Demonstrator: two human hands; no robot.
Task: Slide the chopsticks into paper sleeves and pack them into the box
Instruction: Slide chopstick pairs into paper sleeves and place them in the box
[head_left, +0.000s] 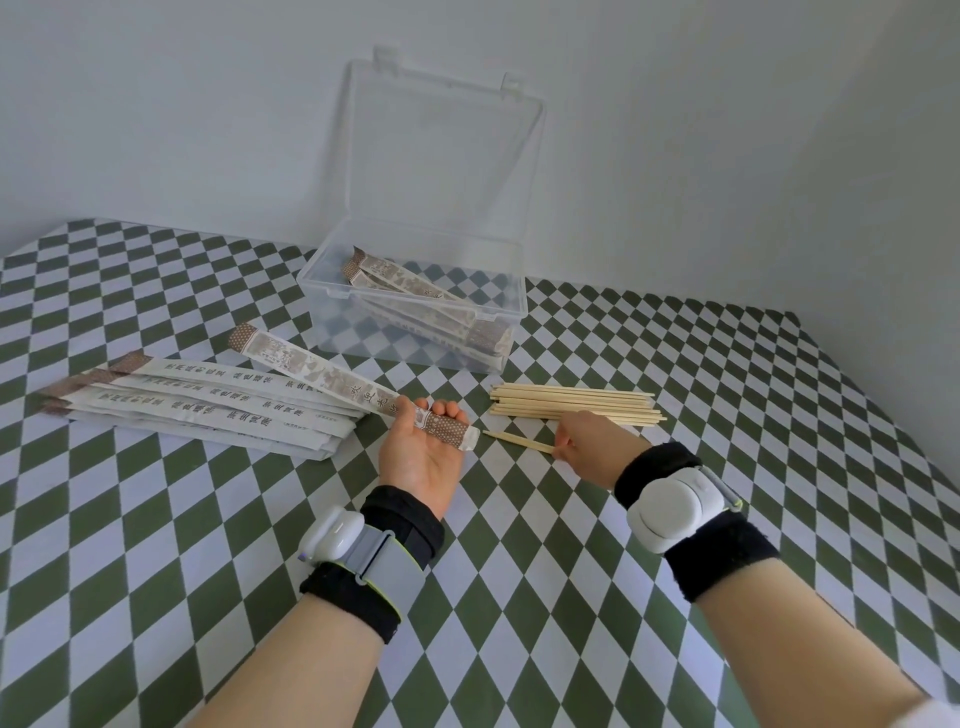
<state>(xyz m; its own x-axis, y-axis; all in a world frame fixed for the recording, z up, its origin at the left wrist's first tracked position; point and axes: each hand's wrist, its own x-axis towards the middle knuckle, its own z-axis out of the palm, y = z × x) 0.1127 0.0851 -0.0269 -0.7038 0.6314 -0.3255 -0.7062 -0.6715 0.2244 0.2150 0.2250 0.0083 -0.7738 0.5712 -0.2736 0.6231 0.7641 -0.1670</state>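
Nearest the camera, two bare forearms reach in from the bottom edge, each wrist wrapped in a black band carrying a white device (675, 506). The left hand (421, 452) lies palm up, its grip curled round the brown-patterned end of a paper sleeve (322, 371) that slants away to the far left above the worktop (571, 571). The right hand (592, 447) is knuckles up, its grip pinching the held chopsticks (514, 440) by one end, their tips pointing left, just short of the sleeve's near end. Just beyond the right hand lies a pile of loose chopsticks (571, 402); left of the left hand lies a fanned stack of empty sleeves (208, 410). A green-and-white diamond cloth covers the worktop. Farther back stands a clear plastic box (389, 343), its lid (441, 156) upright, with sleeved chopsticks (415, 288) lying slantwise inside. The worktop's far edge meets a plain pale wall (675, 156); its right edge runs diagonally, with bare cloth right of the chopsticks and across the near side.
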